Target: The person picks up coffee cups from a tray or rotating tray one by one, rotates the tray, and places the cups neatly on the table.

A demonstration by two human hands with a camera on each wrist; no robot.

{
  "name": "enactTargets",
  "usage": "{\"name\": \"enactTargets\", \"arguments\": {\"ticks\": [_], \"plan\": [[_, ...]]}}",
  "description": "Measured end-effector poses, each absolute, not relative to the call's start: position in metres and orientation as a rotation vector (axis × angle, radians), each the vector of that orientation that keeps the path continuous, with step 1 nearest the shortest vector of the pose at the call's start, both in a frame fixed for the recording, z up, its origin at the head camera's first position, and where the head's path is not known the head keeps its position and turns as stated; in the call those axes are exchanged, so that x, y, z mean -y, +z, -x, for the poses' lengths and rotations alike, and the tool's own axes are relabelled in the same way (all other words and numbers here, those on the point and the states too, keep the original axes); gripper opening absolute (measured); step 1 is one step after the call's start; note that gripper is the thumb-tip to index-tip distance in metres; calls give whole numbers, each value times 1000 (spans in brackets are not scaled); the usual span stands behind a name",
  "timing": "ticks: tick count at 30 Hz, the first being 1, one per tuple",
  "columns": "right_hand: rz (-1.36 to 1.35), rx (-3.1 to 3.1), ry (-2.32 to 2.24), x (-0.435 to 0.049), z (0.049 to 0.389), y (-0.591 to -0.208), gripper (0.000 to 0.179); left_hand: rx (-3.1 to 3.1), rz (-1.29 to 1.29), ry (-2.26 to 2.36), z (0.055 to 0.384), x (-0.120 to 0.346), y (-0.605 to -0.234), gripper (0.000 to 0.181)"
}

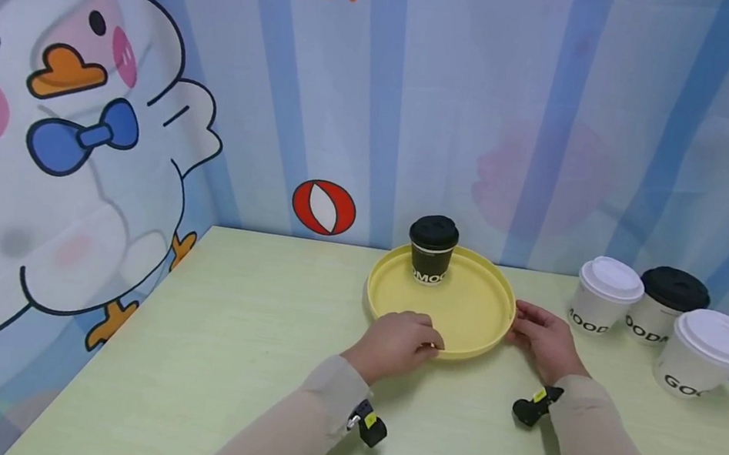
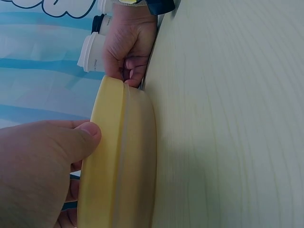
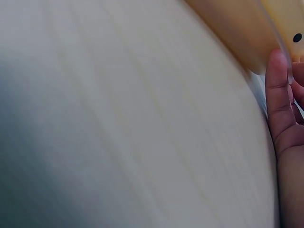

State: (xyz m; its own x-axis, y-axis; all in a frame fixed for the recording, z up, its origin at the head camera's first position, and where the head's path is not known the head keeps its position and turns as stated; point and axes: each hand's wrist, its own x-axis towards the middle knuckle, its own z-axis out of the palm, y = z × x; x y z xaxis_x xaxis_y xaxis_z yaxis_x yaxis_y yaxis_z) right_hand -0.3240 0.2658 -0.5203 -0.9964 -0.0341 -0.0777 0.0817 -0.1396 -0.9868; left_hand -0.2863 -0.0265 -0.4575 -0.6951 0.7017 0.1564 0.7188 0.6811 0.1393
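Observation:
A round yellow tray (image 1: 472, 309) with a low rim sits on the table. On its far left part stands a small black paper cup (image 1: 433, 251) with a black lid. My left hand (image 1: 393, 346) pinches the tray's near rim; in the left wrist view, the thumb of that hand (image 2: 42, 164) presses the outer wall of the tray (image 2: 102, 156) and the other fingers are mostly hidden behind it. At the right side, my right hand (image 1: 545, 345) grips the rim. The right wrist view shows that hand (image 3: 285, 107) with a finger against the tray's wall (image 3: 237, 33).
On the right of the table stand a white-lidded cup (image 1: 594, 306), a black-lidded white cup (image 1: 650, 322) and a larger white-lidded cup (image 1: 695, 367), close to my right hand. A cartoon-printed cloth backdrop (image 1: 423, 111) hangs along the table's far edge.

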Motion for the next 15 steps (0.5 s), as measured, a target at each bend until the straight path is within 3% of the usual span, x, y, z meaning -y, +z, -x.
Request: {"name": "enactTargets", "arguments": {"ticks": [15], "plan": [[-55,-2011,-2306,-266,324,-519,58,2780,1196,-261,287,37,-458,14]]}}
